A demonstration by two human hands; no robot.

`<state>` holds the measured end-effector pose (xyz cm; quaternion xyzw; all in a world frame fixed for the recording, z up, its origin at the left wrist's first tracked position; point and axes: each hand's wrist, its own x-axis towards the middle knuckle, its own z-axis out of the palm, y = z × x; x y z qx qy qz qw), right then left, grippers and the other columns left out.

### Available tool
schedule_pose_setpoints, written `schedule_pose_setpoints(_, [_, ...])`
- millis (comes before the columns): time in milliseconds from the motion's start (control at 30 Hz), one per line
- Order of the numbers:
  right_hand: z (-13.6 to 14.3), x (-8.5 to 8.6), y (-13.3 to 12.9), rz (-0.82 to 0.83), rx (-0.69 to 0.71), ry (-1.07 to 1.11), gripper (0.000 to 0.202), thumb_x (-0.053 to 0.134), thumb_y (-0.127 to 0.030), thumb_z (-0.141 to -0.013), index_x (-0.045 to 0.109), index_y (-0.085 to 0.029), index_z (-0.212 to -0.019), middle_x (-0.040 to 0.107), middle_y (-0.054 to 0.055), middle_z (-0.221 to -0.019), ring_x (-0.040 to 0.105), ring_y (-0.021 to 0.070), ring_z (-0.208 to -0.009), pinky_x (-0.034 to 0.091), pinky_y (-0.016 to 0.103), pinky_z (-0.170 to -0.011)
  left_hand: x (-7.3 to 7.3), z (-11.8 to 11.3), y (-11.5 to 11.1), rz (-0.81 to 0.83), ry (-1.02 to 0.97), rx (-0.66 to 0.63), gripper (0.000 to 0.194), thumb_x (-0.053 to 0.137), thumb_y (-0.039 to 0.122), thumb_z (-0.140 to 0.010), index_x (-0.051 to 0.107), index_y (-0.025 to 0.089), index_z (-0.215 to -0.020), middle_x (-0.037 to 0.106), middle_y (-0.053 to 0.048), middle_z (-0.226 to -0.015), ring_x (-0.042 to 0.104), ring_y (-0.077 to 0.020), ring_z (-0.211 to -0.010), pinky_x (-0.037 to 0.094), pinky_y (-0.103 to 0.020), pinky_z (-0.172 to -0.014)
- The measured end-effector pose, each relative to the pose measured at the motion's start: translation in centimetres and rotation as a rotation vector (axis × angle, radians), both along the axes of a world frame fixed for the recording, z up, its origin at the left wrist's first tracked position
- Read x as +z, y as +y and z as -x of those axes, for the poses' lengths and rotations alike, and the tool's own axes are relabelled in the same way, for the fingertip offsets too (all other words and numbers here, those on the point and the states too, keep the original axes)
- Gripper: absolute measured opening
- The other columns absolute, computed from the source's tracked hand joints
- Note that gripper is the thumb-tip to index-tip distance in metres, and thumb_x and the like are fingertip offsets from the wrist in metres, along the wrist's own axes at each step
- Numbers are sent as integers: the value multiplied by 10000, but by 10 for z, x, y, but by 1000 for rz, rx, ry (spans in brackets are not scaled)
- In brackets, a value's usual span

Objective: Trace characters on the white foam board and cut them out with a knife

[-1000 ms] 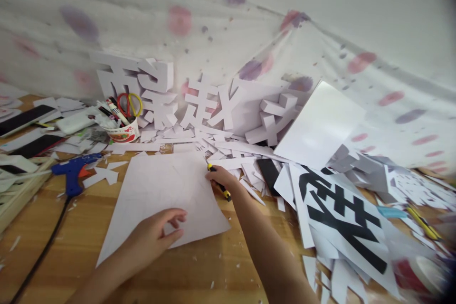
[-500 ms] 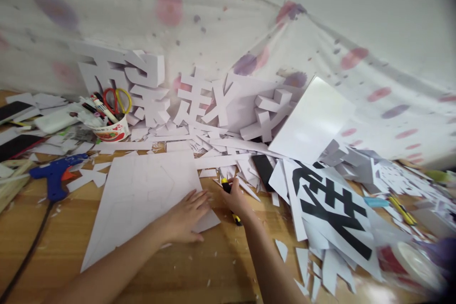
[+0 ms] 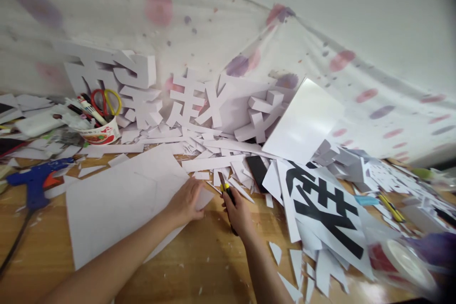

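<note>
A large white sheet (image 3: 117, 199) with faint outlines drawn on it lies askew on the wooden table. My left hand (image 3: 185, 203) grips its right edge, fingers bent over the top and thumb near the corner. A short way to the right, my right hand (image 3: 238, 210) is wrapped round a yellow and black utility knife (image 3: 225, 189). The knife's blade points away from me, above paper scraps, apart from the sheet.
Left are a blue glue gun (image 3: 35, 180) and a cup of pens and scissors (image 3: 101, 134). White cut-out characters (image 3: 188, 99) stand behind. A black phone (image 3: 257, 173), a printed character sheet (image 3: 327, 204), another yellow knife (image 3: 392, 208) and a tape roll (image 3: 406, 263) lie right.
The white sheet has turned anticlockwise and shifted left. My left hand has gone from lying flat to gripping its edge. My right hand has lifted the knife, its blade tilting up.
</note>
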<state>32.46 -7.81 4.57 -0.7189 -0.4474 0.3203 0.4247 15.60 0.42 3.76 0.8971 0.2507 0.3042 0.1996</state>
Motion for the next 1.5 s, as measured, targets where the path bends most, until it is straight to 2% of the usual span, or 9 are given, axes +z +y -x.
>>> schedule_pose_setpoints(100, [4,4,3,46,35,-45,330,384,-432,-824,515,-176,-985,614,36,-784,561,146,-607,426,249,-549,0,-5,1,-22,-30,167,497,610,173,-610,392,193,-1056,503,-83,-989,476,-269,-1012,426,-466,-868])
schedule_pose_setpoints(167, [7,6,6,111,48,-106,308,364,-390,-841,507,-172,-1004,617,36,-774,566,147,-607,419,246,-551,-5,-4,1,-14,-31,207,466,618,218,-645,396,190,-1054,506,-86,-983,493,-265,-999,445,-456,-847])
schedule_pose_setpoints(267, [12,12,8,208,87,-274,290,363,-306,-859,494,-151,-1066,637,80,-853,601,178,-719,424,267,-622,-16,3,-1,3,-10,154,553,626,355,-692,361,188,-1148,506,-111,-1084,484,-268,-1065,440,-460,-885])
schedule_pose_setpoints(367, [18,19,10,260,166,-450,335,388,-221,-856,443,-123,-1172,607,146,-1057,595,218,-907,415,299,-731,-22,16,-5,-39,26,166,609,583,429,-733,332,173,-1226,466,-146,-1219,399,-284,-1194,378,-485,-972])
schedule_pose_setpoints(433, [24,24,10,298,240,-529,385,396,-176,-850,393,-124,-1232,587,151,-1113,586,222,-954,410,298,-758,-22,24,-10,-70,79,170,501,517,393,-792,375,178,-1221,462,-138,-1260,390,-266,-1216,356,-477,-1001])
schedule_pose_setpoints(533, [32,27,12,357,339,-640,430,406,-130,-840,378,-138,-1269,611,131,-1075,580,213,-983,407,278,-778,-24,30,-19,-101,176,82,360,440,306,-844,455,182,-1182,472,-110,-1292,415,-225,-1212,347,-437,-1027])
schedule_pose_setpoints(700, [39,26,15,422,399,-796,498,387,-141,-859,306,-174,-1349,613,125,-1067,587,213,-974,420,283,-772,-37,28,-29,-86,245,33,375,420,276,-854,472,162,-1207,496,-108,-1282,426,-211,-1208,363,-418,-1022])
schedule_pose_setpoints(900, [43,22,13,484,432,-877,508,348,-159,-882,255,-158,-1381,619,129,-999,619,223,-848,449,300,-697,-38,27,-28,-34,198,37,391,413,274,-848,472,173,-1222,505,-106,-1272,440,-208,-1197,362,-421,-1022])
schedule_pose_setpoints(1500, [50,19,6,497,377,-902,514,375,-139,-880,262,-183,-1380,611,114,-995,622,208,-847,455,281,-696,-38,28,-30,15,111,46,400,433,244,-823,471,207,-1220,510,-94,-1270,451,-224,-1187,386,-448,-998])
